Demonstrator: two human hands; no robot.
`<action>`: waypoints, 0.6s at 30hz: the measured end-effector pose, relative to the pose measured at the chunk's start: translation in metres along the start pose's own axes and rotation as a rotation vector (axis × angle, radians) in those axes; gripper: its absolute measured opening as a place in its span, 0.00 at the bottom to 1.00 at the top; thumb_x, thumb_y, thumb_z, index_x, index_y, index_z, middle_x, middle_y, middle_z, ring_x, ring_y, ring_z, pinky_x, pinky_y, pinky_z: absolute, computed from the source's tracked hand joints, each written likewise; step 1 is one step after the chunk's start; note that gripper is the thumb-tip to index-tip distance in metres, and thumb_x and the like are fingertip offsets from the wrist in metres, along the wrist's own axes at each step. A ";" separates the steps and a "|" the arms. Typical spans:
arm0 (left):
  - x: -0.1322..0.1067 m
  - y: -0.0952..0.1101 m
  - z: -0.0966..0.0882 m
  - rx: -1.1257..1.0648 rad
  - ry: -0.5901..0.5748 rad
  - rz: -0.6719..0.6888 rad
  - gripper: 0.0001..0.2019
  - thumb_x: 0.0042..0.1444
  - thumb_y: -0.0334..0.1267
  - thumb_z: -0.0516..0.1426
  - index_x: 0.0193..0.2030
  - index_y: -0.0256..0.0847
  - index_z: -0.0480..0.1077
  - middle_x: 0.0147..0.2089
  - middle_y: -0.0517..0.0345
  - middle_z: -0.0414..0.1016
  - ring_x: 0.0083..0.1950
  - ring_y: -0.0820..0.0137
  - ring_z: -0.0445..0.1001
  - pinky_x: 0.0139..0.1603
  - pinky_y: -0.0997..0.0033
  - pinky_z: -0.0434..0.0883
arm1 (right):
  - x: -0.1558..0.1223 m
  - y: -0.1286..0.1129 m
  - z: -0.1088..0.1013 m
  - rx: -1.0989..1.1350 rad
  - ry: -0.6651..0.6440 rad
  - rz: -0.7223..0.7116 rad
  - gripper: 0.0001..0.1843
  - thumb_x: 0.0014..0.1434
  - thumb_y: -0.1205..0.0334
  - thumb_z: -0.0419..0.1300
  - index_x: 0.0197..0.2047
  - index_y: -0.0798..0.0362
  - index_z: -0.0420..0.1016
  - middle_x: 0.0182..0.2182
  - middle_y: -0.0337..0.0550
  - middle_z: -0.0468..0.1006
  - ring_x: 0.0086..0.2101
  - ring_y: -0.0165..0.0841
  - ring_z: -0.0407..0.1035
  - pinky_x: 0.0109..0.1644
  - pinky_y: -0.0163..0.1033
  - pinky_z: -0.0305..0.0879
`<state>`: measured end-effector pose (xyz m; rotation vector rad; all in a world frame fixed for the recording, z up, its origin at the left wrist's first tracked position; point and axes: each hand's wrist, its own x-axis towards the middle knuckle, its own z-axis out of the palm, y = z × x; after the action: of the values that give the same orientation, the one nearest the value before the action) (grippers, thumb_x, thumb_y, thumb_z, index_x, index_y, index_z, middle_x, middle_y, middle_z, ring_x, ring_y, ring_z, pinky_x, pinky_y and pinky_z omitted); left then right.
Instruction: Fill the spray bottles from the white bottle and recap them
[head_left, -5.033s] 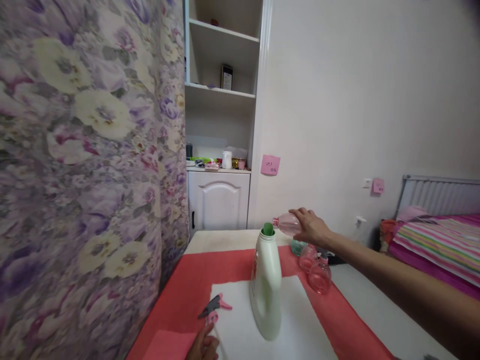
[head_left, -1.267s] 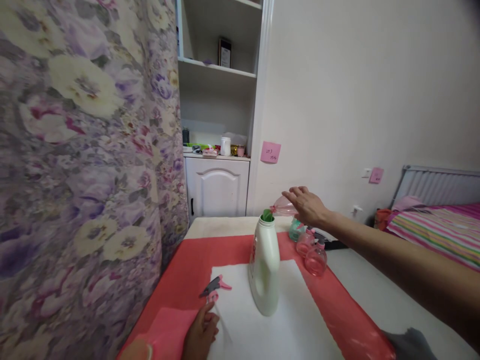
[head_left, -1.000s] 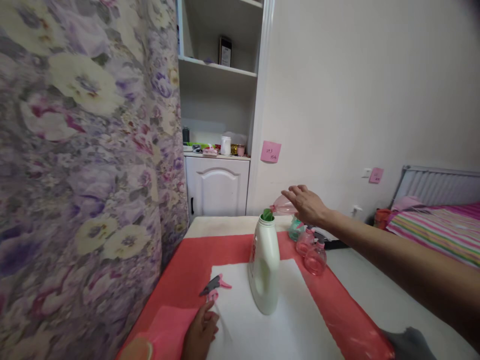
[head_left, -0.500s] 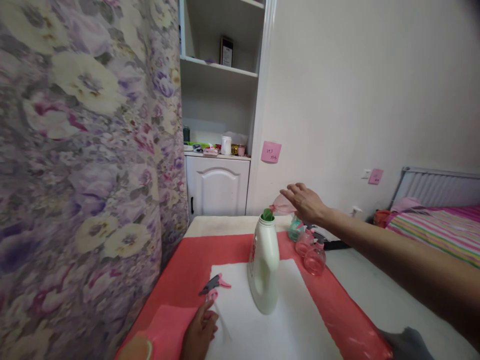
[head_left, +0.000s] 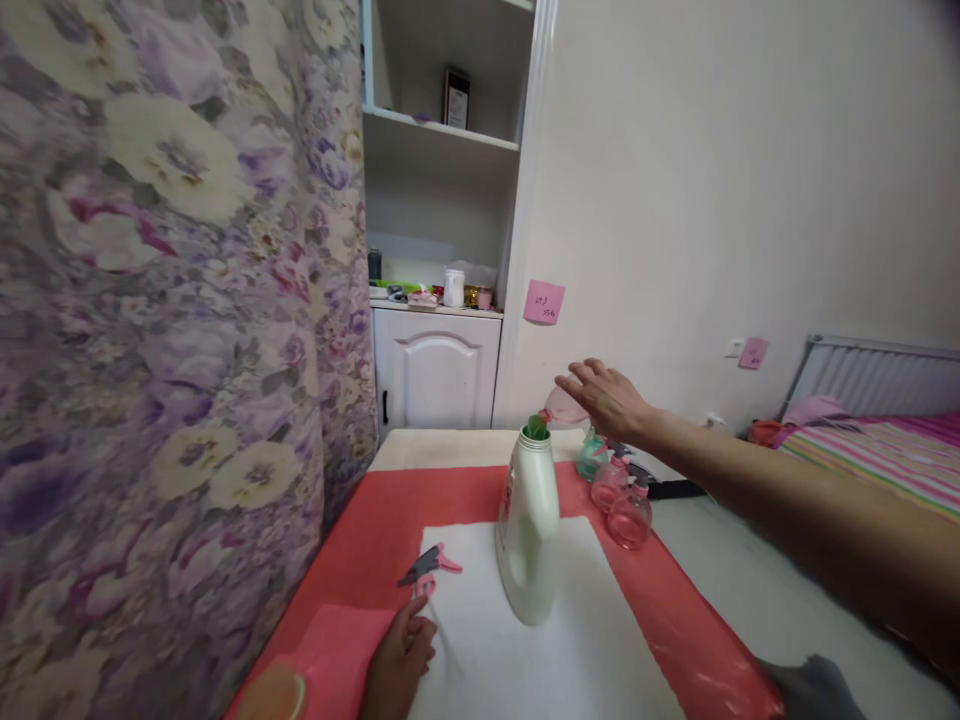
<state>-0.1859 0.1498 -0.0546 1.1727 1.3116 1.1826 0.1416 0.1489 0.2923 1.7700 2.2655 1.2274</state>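
My right hand (head_left: 606, 400) grips a small clear pink bottle (head_left: 559, 405), tipped over with its neck down at the green funnel (head_left: 535, 428) in the mouth of a tall white jug (head_left: 527, 530). The jug stands upright on a white sheet (head_left: 547, 650) laid over a red mat (head_left: 375, 540). My left hand (head_left: 397, 660) rests at the sheet's near left edge, fingers curled, touching the stem of a pink and grey spray head (head_left: 427, 568) lying there.
Two pink spray bottles (head_left: 622, 500) and a teal one (head_left: 591, 458) stand right of the jug. A floral curtain (head_left: 165, 330) hangs close on the left. Behind are a white cabinet (head_left: 436, 370) with shelves and a striped bed (head_left: 877, 450). A grey object (head_left: 817, 690) lies near right.
My right hand has lifted the pink bottle's base a little higher and steeper over the funnel. The left hand stays by the spray head. The view has shifted slightly.
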 end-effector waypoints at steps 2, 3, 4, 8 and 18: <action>-0.002 0.004 -0.002 -0.010 -0.009 0.004 0.32 0.38 0.57 0.59 0.48 0.39 0.67 0.29 0.63 0.69 0.25 0.70 0.69 0.26 0.69 0.66 | 0.002 -0.001 -0.002 -0.019 0.001 -0.014 0.36 0.48 0.79 0.57 0.59 0.49 0.61 0.55 0.52 0.67 0.52 0.47 0.59 0.43 0.44 0.63; -0.003 0.007 -0.003 -0.017 -0.031 -0.002 0.32 0.38 0.57 0.59 0.48 0.38 0.67 0.29 0.63 0.70 0.25 0.69 0.69 0.26 0.69 0.66 | 0.004 -0.002 -0.004 -0.030 0.002 -0.021 0.35 0.48 0.79 0.57 0.59 0.49 0.61 0.55 0.52 0.68 0.52 0.47 0.59 0.42 0.43 0.63; -0.003 0.009 -0.004 -0.023 -0.056 -0.011 0.32 0.38 0.56 0.60 0.48 0.38 0.66 0.29 0.62 0.70 0.25 0.69 0.70 0.26 0.69 0.66 | 0.005 -0.003 -0.005 -0.040 0.002 -0.028 0.35 0.48 0.79 0.57 0.59 0.49 0.61 0.54 0.52 0.68 0.52 0.47 0.59 0.42 0.43 0.62; -0.006 0.017 -0.007 -0.038 -0.114 -0.048 0.32 0.36 0.53 0.62 0.48 0.38 0.67 0.30 0.62 0.71 0.26 0.69 0.71 0.27 0.69 0.67 | 0.009 -0.007 -0.011 -0.079 0.003 -0.054 0.33 0.50 0.77 0.58 0.59 0.49 0.62 0.54 0.52 0.68 0.52 0.48 0.58 0.42 0.44 0.60; -0.013 0.013 0.004 -0.021 0.030 0.033 0.29 0.41 0.55 0.57 0.46 0.37 0.68 0.29 0.63 0.69 0.24 0.71 0.68 0.25 0.69 0.65 | 0.016 -0.020 -0.023 -0.161 0.020 -0.096 0.26 0.54 0.75 0.57 0.56 0.50 0.66 0.51 0.53 0.69 0.51 0.49 0.58 0.43 0.46 0.56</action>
<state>-0.1803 0.1379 -0.0406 1.1700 1.3038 1.2395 0.1092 0.1485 0.3033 1.5829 2.1643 1.3712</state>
